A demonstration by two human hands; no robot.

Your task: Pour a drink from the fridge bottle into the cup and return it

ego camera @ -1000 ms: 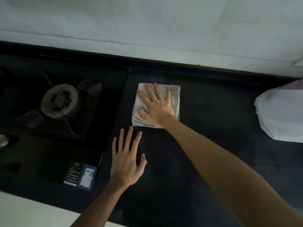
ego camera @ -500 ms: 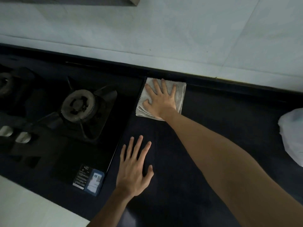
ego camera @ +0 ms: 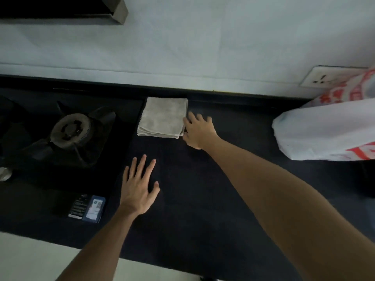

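A folded grey cloth lies on the dark countertop against the back edge, beside the stove. My right hand rests just right of the cloth, fingers spread, touching its right edge and holding nothing. My left hand lies flat on the counter nearer to me, fingers apart and empty. No bottle, cup or fridge is in view.
A black gas stove with a burner fills the left side, with a sticker at its front and a knob at far left. A white plastic bag with red print sits at the right. A wall socket is behind it.
My right hand pushed the cloth back toward the wall, then slid off it to the right. The left hand stayed flat on the counter. The view tilted up.
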